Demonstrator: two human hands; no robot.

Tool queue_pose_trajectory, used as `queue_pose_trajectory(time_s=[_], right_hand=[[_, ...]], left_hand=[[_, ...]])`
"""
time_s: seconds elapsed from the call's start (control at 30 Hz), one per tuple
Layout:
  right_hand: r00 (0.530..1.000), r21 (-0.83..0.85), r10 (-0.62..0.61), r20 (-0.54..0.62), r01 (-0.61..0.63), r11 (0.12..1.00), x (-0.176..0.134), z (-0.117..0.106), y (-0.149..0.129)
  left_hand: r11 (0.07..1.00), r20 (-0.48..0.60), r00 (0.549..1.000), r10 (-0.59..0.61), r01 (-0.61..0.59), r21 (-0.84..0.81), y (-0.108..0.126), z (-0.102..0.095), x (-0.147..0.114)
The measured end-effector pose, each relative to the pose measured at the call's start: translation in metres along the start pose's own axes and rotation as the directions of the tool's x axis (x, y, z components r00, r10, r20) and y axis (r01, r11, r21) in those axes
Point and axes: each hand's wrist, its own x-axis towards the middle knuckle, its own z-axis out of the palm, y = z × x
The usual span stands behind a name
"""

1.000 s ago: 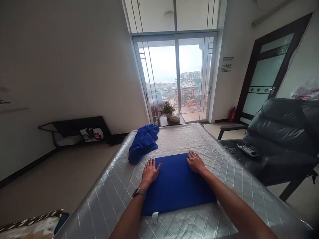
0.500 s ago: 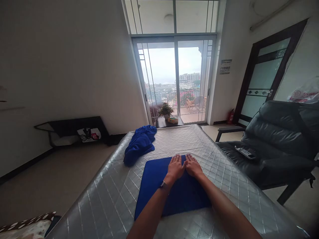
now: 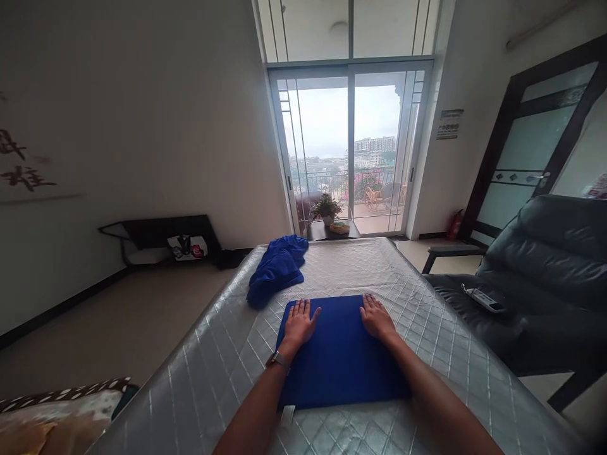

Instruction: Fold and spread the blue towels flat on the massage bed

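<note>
A blue cloth [image 3: 339, 354], folded into a flat rectangle, lies on the silver quilted table cover [image 3: 222, 354]. My left hand [image 3: 301, 320] rests flat on its far left corner, fingers stretched out and thumb spread. On the far right corner my right hand [image 3: 377, 316] lies flat too, fingers extended forward. A watch [image 3: 279, 360] is on my left wrist. A small white tag [image 3: 287, 416] sticks out at the cloth's near left edge. Beyond my left hand a second blue cloth [image 3: 279, 268] lies crumpled near the cover's far left edge.
On the right stands a black armchair [image 3: 535, 291] with a white-and-black device [image 3: 484, 298] on its seat. Past the far edge is a small table [image 3: 327, 232] holding a potted plant [image 3: 327, 207], before glass sliding doors [image 3: 351, 151]. A black rack [image 3: 165, 237] sits against the left wall.
My left hand has slid left across the folded cloth, away from my right hand, to the far left corner. The view has turned slightly left, and the white tag now shows.
</note>
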Motion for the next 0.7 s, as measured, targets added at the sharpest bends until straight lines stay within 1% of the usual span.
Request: queue_pose_trajectory(time_s=[0.07, 0.1, 0.17, 0.33, 0.43, 0.5, 0.57, 0.7], right_hand=[[1.0, -0.017, -0.005, 0.002, 0.005, 1.0, 0.001, 0.0, 0.001], [1.0, -0.027, -0.007, 0.003, 0.007, 1.0, 0.001, 0.0, 0.001], [1.0, -0.046, -0.008, 0.008, 0.009, 0.999, 0.001, -0.002, 0.001], [1.0, -0.112, 0.006, 0.022, -0.004, 0.994, -0.005, -0.008, -0.004], [0.999, -0.146, -0.038, 0.013, 0.04, 0.989, -0.016, -0.006, -0.003], [0.998, -0.135, -0.062, 0.017, 0.064, 0.989, -0.023, -0.002, -0.001], [0.998, -0.121, -0.057, 0.026, 0.059, 0.991, -0.028, 0.001, 0.002], [0.999, -0.106, -0.028, 0.028, 0.031, 0.994, -0.032, 0.002, 0.001]], left_hand=[[0.999, 0.001, 0.999, -0.054, 0.053, 0.007, -0.024, -0.003, -0.005], [0.998, 0.005, 0.998, -0.065, 0.065, 0.003, -0.032, -0.004, -0.007], [0.998, 0.003, 0.998, -0.065, 0.065, -0.01, -0.04, -0.005, -0.011], [0.998, -0.037, 0.997, -0.063, 0.063, -0.02, -0.037, -0.008, -0.014], [0.998, -0.031, 0.998, -0.062, 0.062, -0.024, -0.034, -0.008, -0.015], [0.998, -0.032, 0.998, -0.062, 0.061, -0.025, -0.035, -0.006, -0.015], [0.998, -0.033, 0.998, -0.058, 0.058, -0.017, -0.037, -0.006, -0.014], [0.997, -0.008, 0.998, -0.065, 0.066, 0.037, -0.041, -0.015, -0.009]])
